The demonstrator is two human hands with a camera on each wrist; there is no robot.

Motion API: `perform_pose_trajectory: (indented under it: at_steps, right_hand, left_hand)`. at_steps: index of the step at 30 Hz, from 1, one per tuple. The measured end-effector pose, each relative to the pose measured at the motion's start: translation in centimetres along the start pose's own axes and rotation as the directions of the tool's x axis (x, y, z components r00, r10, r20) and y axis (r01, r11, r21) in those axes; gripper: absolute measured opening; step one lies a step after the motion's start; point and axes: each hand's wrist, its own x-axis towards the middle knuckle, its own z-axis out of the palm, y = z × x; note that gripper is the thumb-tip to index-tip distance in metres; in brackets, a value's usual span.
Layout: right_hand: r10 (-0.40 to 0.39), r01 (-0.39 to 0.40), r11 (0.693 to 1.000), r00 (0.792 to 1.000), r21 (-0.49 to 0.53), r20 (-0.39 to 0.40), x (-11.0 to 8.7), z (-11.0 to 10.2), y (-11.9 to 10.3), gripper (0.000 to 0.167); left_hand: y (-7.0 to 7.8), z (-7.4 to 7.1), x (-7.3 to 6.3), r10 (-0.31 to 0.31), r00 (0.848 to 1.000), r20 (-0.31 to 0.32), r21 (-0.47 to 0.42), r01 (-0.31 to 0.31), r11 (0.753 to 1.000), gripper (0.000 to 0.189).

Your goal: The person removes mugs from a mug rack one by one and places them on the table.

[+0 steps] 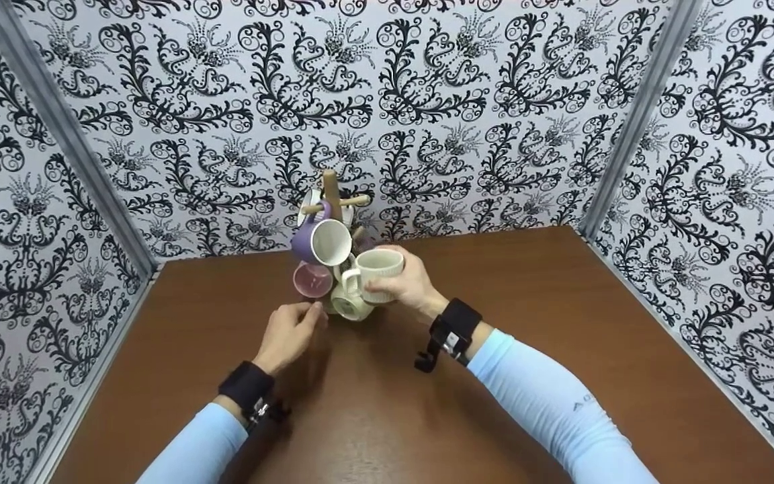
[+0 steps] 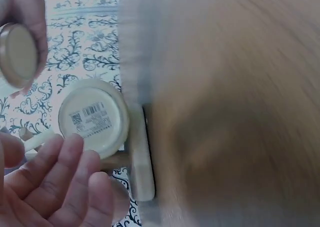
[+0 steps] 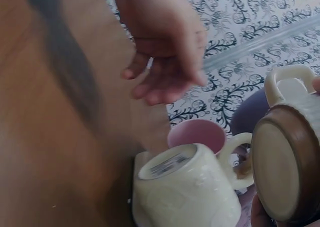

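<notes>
My right hand (image 1: 415,286) grips a cream ribbed mug (image 1: 380,263) by its body, the mug's handle pointing left; its brown-edged base (image 3: 276,173) faces the right wrist camera. Left of it, my left hand (image 1: 289,334) is low beside the wooden mug tree (image 1: 330,191), holding nothing, its fingers loosely bent. A cream mug (image 1: 352,306) hangs low on the tree, its labelled bottom (image 2: 92,118) visible close to the left fingers in the left wrist view. A purple mug (image 1: 305,243) with a white inside hangs above a pink mug (image 1: 313,280).
The tree's flat wooden base (image 2: 145,174) stands on a brown table (image 1: 494,323). Partly hidden mugs hang behind the post, one with a white rim (image 1: 310,200). Patterned walls (image 1: 427,121) enclose the back and both sides.
</notes>
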Motion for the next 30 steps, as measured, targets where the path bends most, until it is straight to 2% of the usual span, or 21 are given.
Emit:
perform_pose_trajectory:
  at_steps: [3, 6, 9, 12, 14, 18, 21, 24, 27, 30]
  right_hand:
    - [-0.055, 0.057, 0.996, 0.998, -0.061, 0.034, -0.5, 0.1, 0.6, 0.075]
    - [-0.093, 0.099, 0.991, 0.993, -0.086, 0.068, -0.9, 0.1, 1.0, 0.077]
    - [-0.123, 0.131, 0.987, 0.989, -0.089, 0.085, -1.2, 0.2, 1.4, 0.077]
    - [-0.137, 0.146, 0.985, 0.985, -0.088, 0.102, -1.6, 0.4, 1.8, 0.078]
    - [-0.137, 0.148, 0.984, 0.984, -0.095, 0.116, -1.9, 0.5, 2.0, 0.08]
    - [-0.132, 0.147, 0.983, 0.981, -0.11, 0.139, -2.5, 0.8, 2.5, 0.083]
    - [-0.135, 0.152, 0.982, 0.98, -0.109, 0.15, -2.9, 1.0, 2.6, 0.083]
    - [-0.145, 0.162, 0.982, 0.976, -0.099, 0.16, -3.2, 1.2, 2.5, 0.083]
    - [-0.162, 0.178, 0.98, 0.972, -0.083, 0.169, -3.3, 1.3, 2.4, 0.082]
    - [-0.183, 0.196, 0.979, 0.967, -0.061, 0.178, -3.3, 1.3, 2.4, 0.081]
  left_hand:
    - [0.6, 0.1, 0.1, -0.007, 1.0, -0.009, -0.066, 0.006, 0.998, 0.037]
    - [1.5, 0.3, 0.0, -0.023, 1.0, 0.007, -0.177, 0.023, 0.984, 0.038]
    - [2.6, 0.5, 0.0, -0.057, 0.998, 0.04, -0.315, 0.067, 0.947, 0.038]
    - [3.6, 0.8, -0.1, -0.094, 0.994, 0.059, -0.415, 0.11, 0.903, 0.036]
    - [4.1, 0.9, -0.2, -0.108, 0.992, 0.059, -0.437, 0.122, 0.891, 0.035]
    - [4.6, 1.1, -0.3, -0.079, 0.996, 0.052, -0.423, 0.094, 0.901, 0.031]
    - [4.7, 1.1, -0.5, -0.038, 0.993, 0.109, -0.434, 0.082, 0.897, 0.035]
    - [4.6, 1.0, -0.6, 0.008, 0.974, 0.227, -0.468, 0.102, 0.878, 0.045]
    - [4.5, 0.9, -0.6, 0.046, 0.94, 0.338, -0.503, 0.139, 0.853, 0.052]
    - [4.7, 0.6, -0.5, 0.062, 0.911, 0.407, -0.531, 0.181, 0.828, 0.051]
